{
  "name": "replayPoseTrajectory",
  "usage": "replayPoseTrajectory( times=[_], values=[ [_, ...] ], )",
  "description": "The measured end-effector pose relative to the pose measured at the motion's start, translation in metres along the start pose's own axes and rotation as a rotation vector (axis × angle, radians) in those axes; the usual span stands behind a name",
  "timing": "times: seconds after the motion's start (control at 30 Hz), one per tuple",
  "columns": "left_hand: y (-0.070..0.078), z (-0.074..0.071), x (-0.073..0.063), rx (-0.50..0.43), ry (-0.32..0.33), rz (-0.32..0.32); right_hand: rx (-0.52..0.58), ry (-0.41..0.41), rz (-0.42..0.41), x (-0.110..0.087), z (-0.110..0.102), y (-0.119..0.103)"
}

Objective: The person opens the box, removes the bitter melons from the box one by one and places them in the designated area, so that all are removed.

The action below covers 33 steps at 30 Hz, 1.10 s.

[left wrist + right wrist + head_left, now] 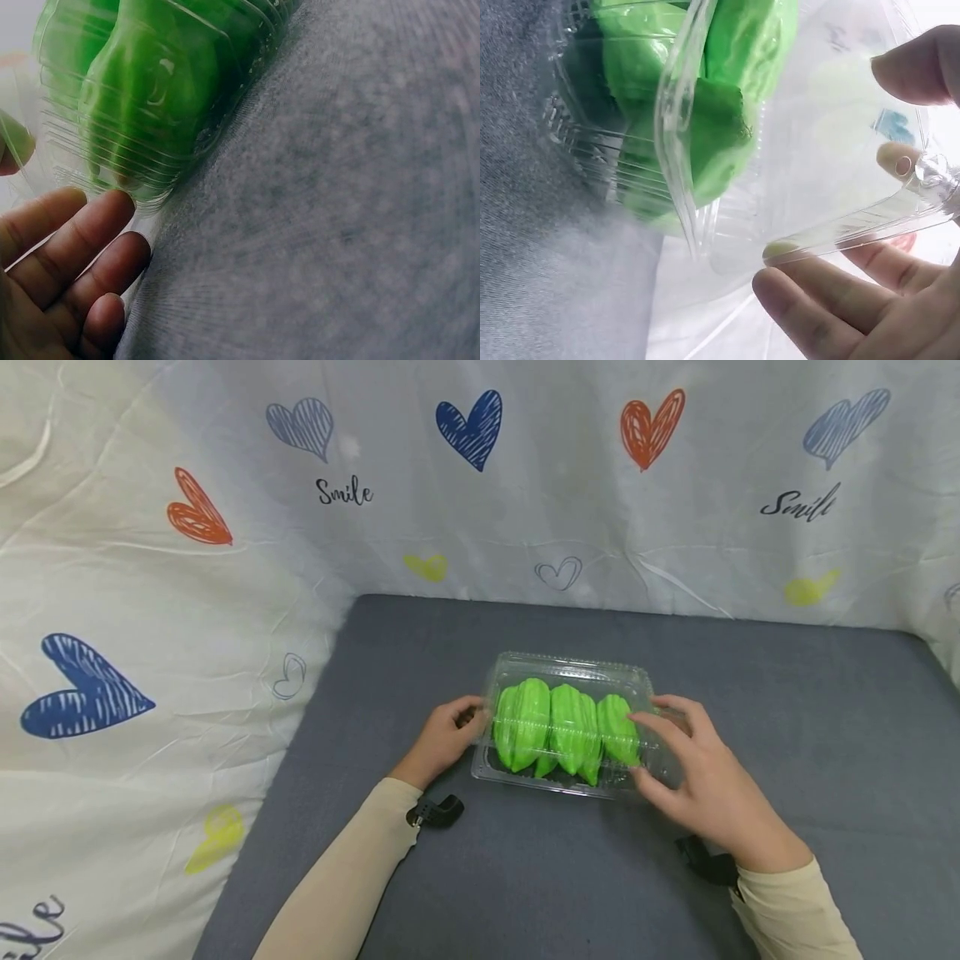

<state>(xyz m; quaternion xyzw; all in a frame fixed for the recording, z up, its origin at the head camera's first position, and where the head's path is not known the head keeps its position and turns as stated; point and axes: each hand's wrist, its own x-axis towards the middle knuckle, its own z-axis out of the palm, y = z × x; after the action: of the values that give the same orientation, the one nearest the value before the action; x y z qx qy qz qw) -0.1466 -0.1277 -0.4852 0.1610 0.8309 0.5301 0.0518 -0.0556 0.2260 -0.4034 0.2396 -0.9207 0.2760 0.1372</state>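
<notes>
A clear plastic clamshell box [555, 781] stands on the grey cloth, its hinged lid [570, 664] raised at a slant. Inside lie several bright green ridged fruits [573, 727], side by side. My left hand [446, 739] is at the box's left end. Its fingertips [120, 202] reach the ribbed plastic side in the left wrist view, with the thumb apart from them. My right hand [708, 785] spreads around the right end, fingertips at the lid's edge. In the right wrist view the lid corner [930, 172] lies between thumb and fingers, and the thumb stands off it.
Dark grey cloth [450, 893] covers the table under and around the box. A white curtain [525, 518] printed with hearts and "Smile" hangs behind and along the left side. Black straps [438, 812] sit on both wrists.
</notes>
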Motion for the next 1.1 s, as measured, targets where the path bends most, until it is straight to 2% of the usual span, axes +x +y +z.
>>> replayPoseTrajectory(
  times=[0.27,0.5,0.67,0.83,1.0,1.1],
  values=[
    [-0.001,-0.001,0.002,0.023,0.01,0.0,0.042,0.055,0.014,0.007,-0.002,0.005],
    [-0.003,-0.003,0.001,0.006,0.01,0.005,0.098,0.125,0.107,0.009,0.002,0.006],
    [-0.004,-0.003,0.0,0.005,0.002,-0.008,0.091,0.166,0.127,0.012,0.003,0.008],
    [-0.005,-0.003,-0.002,0.004,-0.001,-0.007,0.087,0.26,0.105,0.016,0.005,0.01],
    [0.001,-0.003,-0.003,0.001,-0.005,0.012,0.088,0.397,0.023,0.021,0.009,0.019],
    [0.002,-0.002,-0.003,0.012,-0.007,0.006,0.092,0.445,-0.006,0.024,0.01,0.023]
  ],
)
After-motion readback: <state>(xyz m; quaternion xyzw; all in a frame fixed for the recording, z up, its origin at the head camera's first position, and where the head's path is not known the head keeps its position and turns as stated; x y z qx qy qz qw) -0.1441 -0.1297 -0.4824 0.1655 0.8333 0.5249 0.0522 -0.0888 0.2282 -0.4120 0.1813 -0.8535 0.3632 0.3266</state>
